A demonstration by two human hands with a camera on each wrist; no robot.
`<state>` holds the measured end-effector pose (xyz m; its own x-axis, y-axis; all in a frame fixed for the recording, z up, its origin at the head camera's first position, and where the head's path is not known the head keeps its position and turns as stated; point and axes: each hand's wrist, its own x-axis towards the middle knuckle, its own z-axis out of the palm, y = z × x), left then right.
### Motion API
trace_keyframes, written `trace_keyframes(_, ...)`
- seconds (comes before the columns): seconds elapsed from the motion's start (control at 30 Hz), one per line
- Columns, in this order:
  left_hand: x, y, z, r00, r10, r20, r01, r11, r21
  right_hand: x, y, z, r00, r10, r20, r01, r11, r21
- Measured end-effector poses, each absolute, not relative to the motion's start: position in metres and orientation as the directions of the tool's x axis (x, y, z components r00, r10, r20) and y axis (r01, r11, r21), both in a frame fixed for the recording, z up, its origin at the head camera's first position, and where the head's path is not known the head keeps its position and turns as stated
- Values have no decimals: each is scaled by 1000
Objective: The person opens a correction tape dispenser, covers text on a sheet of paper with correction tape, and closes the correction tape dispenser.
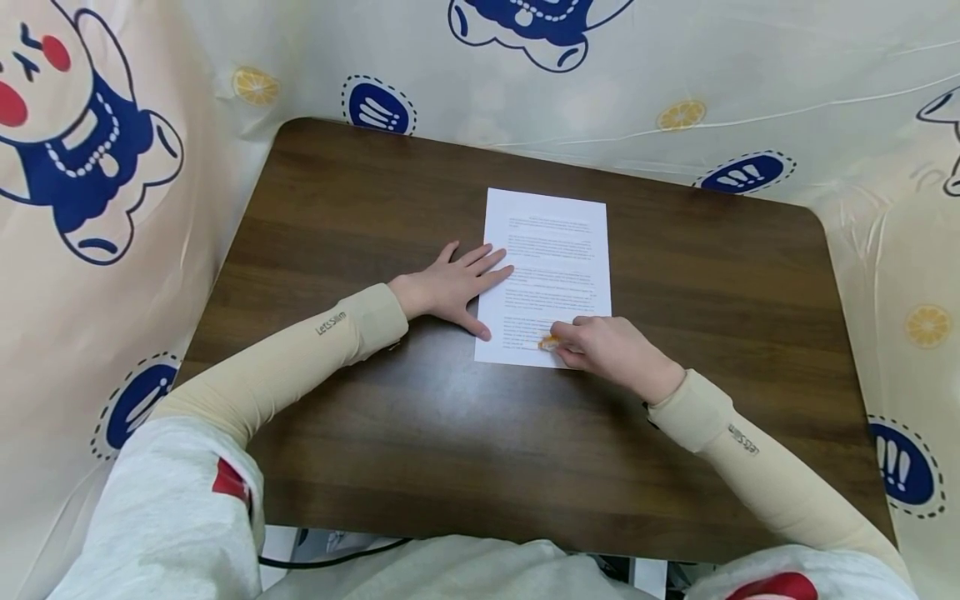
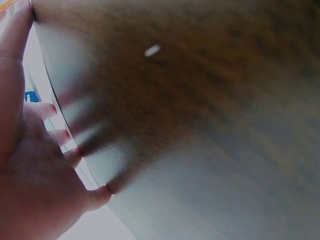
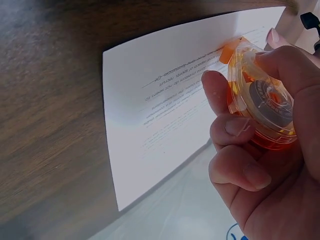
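Observation:
A printed sheet of paper [image 1: 558, 279] lies flat on the brown table. My left hand [image 1: 453, 287] rests on its left edge with fingers spread, some tips on the paper and the palm over the wood. In my right hand [image 1: 603, 346] is a translucent orange correction tape [image 3: 267, 100], gripped between thumb and curled fingers. Its tip is at the lower lines of print, close to the bottom edge of the sheet. From the head view, most of the correction tape is hidden by the right hand. A thin line crosses the print beside the tip in the right wrist view.
The dark wooden table [image 1: 360, 467] has rounded far corners. A pale curtain [image 1: 585, 100] with cartoon prints hangs around its back and sides. Below the near edge runs a black cable [image 1: 330, 564].

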<state>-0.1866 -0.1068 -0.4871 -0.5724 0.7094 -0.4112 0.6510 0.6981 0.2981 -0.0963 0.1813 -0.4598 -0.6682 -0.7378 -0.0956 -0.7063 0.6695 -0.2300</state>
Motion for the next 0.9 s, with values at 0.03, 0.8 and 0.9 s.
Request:
trace_keyframes(0.03, -187, -107, -488, -572, 709, -411, 651, 698, 298, -96, 182, -460, -669, -737, -95, -706, 670, -229)
trace_keyframes(0.8, -187, -107, -490, -572, 711, -408, 651, 697, 302, -94, 198, -461, -695, -710, -115, -672, 698, -250)
trace_keyframes(0.9, -188, -107, -491, -573, 713, -405, 653, 695, 299, -93, 199, -461, -699, -706, -114, -668, 701, -250)
